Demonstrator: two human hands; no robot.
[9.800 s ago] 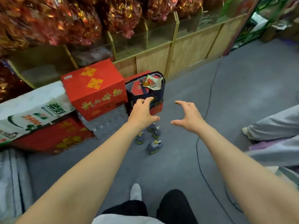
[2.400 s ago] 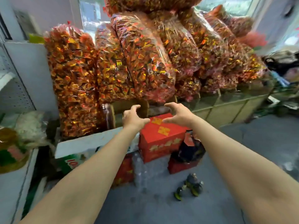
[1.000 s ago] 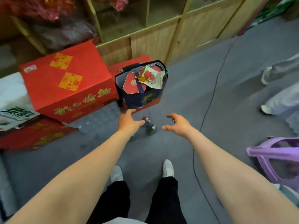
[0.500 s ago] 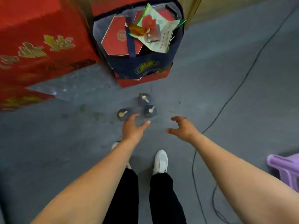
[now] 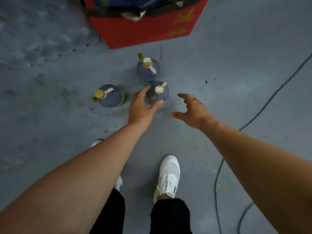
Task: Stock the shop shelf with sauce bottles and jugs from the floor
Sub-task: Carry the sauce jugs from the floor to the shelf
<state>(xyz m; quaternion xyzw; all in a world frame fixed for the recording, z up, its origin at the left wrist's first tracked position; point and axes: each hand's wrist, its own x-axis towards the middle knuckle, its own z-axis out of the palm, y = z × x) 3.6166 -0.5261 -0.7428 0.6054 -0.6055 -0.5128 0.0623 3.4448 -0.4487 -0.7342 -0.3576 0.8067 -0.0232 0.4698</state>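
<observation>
A person's left hand (image 5: 141, 108) reaches, fingers spread, around the nearest of three dark jugs (image 5: 159, 92) standing on the floor (image 5: 50, 132); the right hand (image 5: 192, 109) hangs released beside it. A firm grasp on the handle likely serves best

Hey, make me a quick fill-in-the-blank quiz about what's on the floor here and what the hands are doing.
1. ____ dark jugs with yellow caps stand on the grey floor.
2. The left hand reaches round the jug nearest the ____ shoe.
3. The right hand holds ____.
4. Behind the jugs sits a ____ box.

Missing words: three; white; nothing; red
</observation>
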